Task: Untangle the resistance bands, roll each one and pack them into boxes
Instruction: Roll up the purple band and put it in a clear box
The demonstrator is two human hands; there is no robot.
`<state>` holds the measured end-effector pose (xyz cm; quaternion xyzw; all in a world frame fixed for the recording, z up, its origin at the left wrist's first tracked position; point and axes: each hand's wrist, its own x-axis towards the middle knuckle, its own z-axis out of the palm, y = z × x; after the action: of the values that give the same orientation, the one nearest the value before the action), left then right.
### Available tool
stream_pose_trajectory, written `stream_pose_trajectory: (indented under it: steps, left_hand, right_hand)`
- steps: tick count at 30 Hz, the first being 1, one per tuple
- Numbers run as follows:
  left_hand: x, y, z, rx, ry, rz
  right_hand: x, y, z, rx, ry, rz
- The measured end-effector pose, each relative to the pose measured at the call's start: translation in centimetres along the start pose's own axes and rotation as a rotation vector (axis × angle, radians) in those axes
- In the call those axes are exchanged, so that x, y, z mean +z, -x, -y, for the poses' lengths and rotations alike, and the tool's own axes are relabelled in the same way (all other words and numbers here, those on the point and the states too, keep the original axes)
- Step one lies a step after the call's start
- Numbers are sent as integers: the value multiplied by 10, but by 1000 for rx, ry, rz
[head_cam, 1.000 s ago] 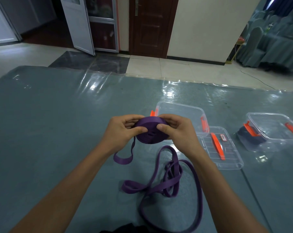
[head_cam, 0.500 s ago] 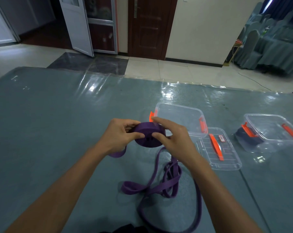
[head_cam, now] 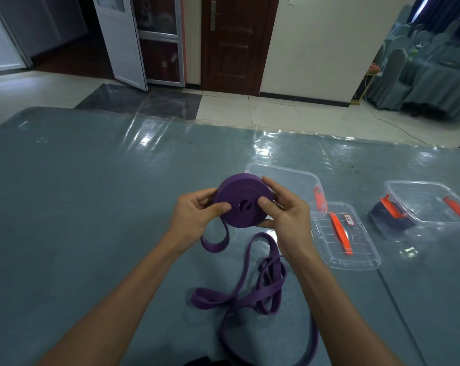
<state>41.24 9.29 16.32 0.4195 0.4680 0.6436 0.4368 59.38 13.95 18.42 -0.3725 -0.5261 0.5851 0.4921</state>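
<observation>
Now your left hand (head_cam: 194, 215) and right hand (head_cam: 284, 212) pinch the purple roll (head_cam: 239, 204), turned slightly further; only a short tail (head_cam: 214, 243) hangs, so boxing looks close.

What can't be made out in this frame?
Head view:
The loose band is cut off by the bottom edge; one band or several, unclear.
The label on the lid is too small to read.
The dark thing at the right box is blurred by clear plastic.
The left box is partly hidden behind the roll that the left hand and right hand hold.
</observation>
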Motion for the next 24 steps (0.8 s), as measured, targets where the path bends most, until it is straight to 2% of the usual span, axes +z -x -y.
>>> stream_pose_trajectory:
  steps: [3,8,11,13,15,17,21,24]
  left_hand:
    - [-7,0,4,6,-46,9]
    - [-25,-5,-4,-43,-150,119]
    - [-31,-11,-12,-101,-205,224]
    - [-31,-14,-15,-105,-214,248]
    - [-26,-13,-18,-76,-177,205]
    - [-17,-11,-19,-37,-103,130]
    - [3,-3,-7,28,-18,-53]
    - [15,2,4,94,-24,-175]
  right_hand:
    - [2,3,-8,1,49,56]
    - [-12,-6,-6,-416,874,361]
    - [-13,-11,-2,-514,1000,473]
    - [-12,-12,1,-508,924,451]
    - [-12,-13,1,-457,781,369]
    - [-12,-12,0,-388,618,276]
    - [-3,-7,3,-111,137,102]
    - [14,3,-3,-26,5,9]
